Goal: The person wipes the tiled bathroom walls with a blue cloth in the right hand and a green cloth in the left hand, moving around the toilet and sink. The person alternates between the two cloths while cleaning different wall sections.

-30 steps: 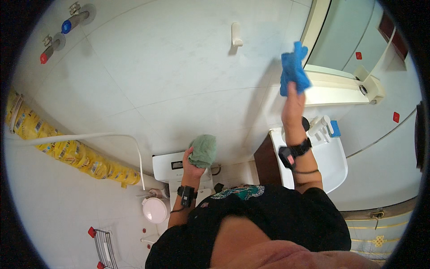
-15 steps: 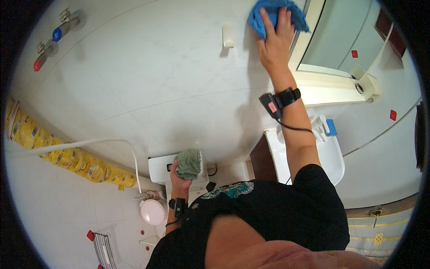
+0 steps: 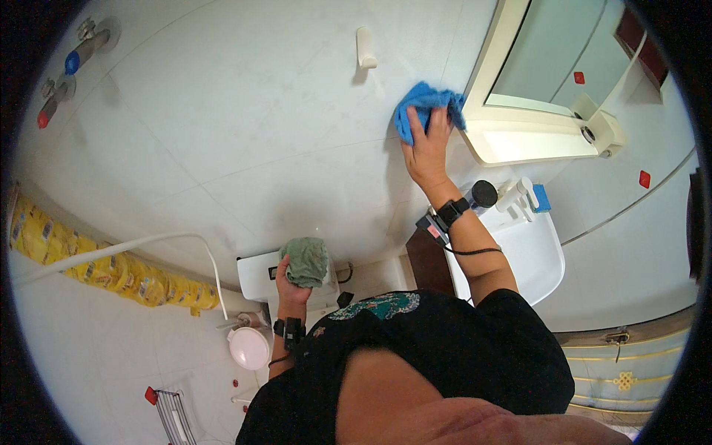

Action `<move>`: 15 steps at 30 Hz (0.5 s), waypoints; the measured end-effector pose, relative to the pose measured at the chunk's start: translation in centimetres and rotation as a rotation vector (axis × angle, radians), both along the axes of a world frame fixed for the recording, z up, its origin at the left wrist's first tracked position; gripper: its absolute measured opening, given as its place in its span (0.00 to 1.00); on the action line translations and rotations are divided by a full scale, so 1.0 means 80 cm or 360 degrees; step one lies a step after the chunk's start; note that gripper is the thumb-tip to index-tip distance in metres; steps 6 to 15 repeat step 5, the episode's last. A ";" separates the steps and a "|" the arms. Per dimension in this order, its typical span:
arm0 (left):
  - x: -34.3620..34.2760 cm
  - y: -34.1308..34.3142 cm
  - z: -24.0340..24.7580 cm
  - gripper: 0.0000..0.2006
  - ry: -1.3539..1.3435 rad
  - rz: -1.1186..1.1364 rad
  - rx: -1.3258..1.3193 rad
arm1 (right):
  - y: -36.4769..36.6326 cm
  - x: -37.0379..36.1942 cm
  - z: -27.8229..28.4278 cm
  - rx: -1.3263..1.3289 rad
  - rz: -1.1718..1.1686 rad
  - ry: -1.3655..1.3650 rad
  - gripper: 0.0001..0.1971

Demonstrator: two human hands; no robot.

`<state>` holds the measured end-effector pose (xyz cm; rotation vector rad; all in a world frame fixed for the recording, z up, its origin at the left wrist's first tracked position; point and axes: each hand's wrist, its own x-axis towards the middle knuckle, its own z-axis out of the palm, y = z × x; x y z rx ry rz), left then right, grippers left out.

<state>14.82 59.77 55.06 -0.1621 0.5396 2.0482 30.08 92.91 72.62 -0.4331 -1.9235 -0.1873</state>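
Note:
My right hand presses a bunched blue cloth against the pale tiled wall, just left of the cream-framed mirror. Its fingers lie over the cloth, which bulges out beyond them. Lower down, my left hand is closed around a folded green cloth, held out in front of the white toilet tank. Part of the left fingers is hidden by that cloth. Each wrist wears a black band with a small device.
A white hook sticks out of the wall above the blue cloth. Below the mirror stand a sink, a faucet, a black-capped container and a blue sponge. At left are two valves and a yellow-wrapped pipe.
My right hand has slid the blue cloth down the wall, from beside the mirror's upper part to near its lower corner. My left hand still holds the green cloth.

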 end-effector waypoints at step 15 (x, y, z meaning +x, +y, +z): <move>-0.004 0.003 -0.017 0.25 -0.0022 0.0004 -0.0046 | 0.020 0.006 0.017 -0.0074 0.0000 -0.0075 0.33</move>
